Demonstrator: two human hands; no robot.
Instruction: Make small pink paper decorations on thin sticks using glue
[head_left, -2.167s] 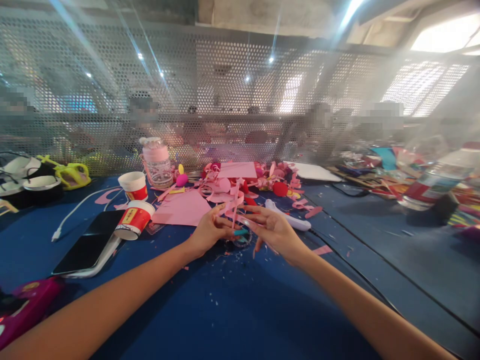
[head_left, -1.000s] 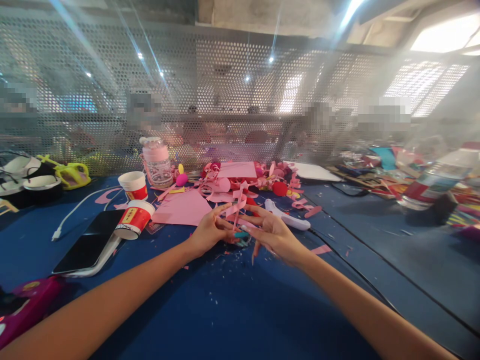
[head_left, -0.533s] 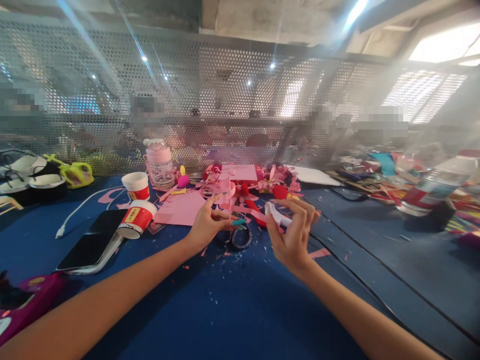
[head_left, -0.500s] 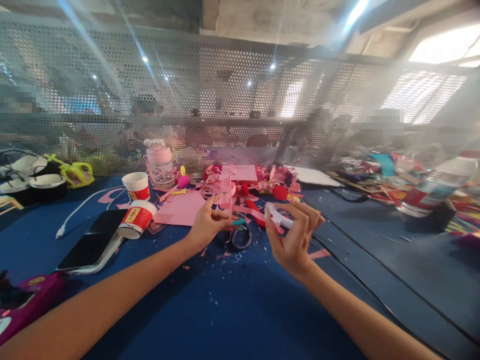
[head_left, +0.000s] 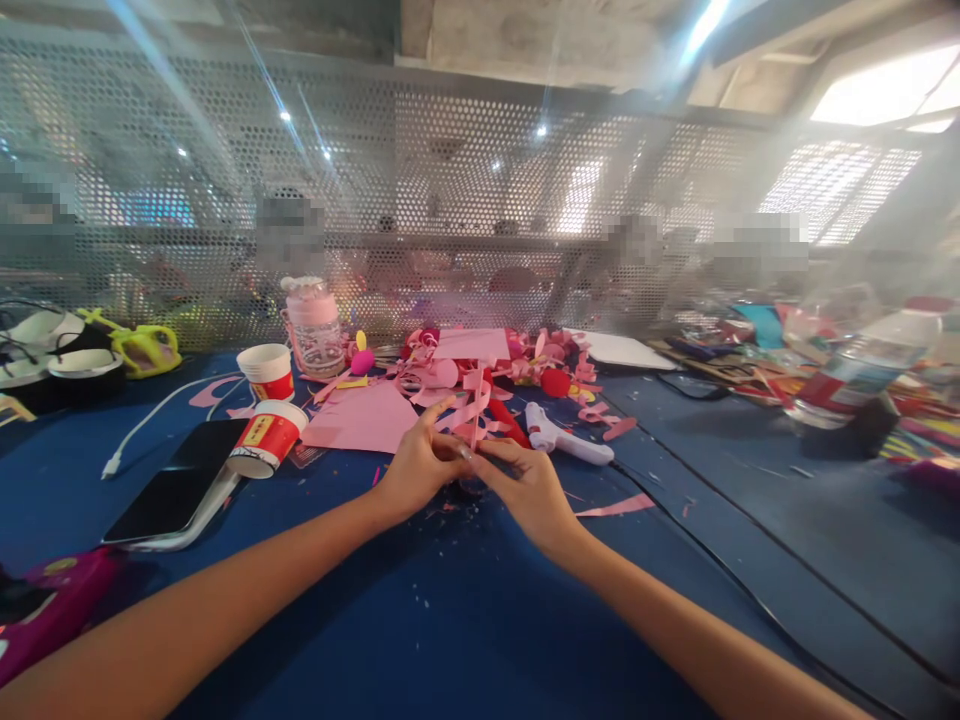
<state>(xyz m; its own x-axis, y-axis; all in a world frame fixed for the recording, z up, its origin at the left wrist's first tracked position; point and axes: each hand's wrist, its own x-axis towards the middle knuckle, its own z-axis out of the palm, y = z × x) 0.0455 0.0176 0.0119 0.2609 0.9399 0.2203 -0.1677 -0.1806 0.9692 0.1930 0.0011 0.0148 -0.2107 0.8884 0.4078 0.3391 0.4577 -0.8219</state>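
My left hand (head_left: pixel 420 465) and my right hand (head_left: pixel 531 490) meet over the middle of the blue table. Their fingertips pinch together at the base of an upright pink strip (head_left: pixel 474 405), which looks like paper or foam; the lower end is hidden by the fingers. Just beyond my right hand lies a white glue gun (head_left: pixel 564 440) with a black cord, apart from the fingers. Behind both hands is a heap of pink scraps (head_left: pixel 442 375), and a flat pink sheet (head_left: pixel 360 418) rests left of them. Something dark beneath my fingers is mostly covered.
Two paper cups (head_left: pixel 268 438), one tipped over, sit beside a black phone (head_left: pixel 176 490) and a white cable. A pink-lidded bottle (head_left: pixel 313 320) stands at the back. On the right are a clear plastic bottle (head_left: pixel 862 365) and cords. Perforated metal panels (head_left: pixel 480 200) close off the far side.
My right hand has put the glue gun down on the table and moved left to join my left hand at the pink strip. The teal item by my left fingers no longer shows.
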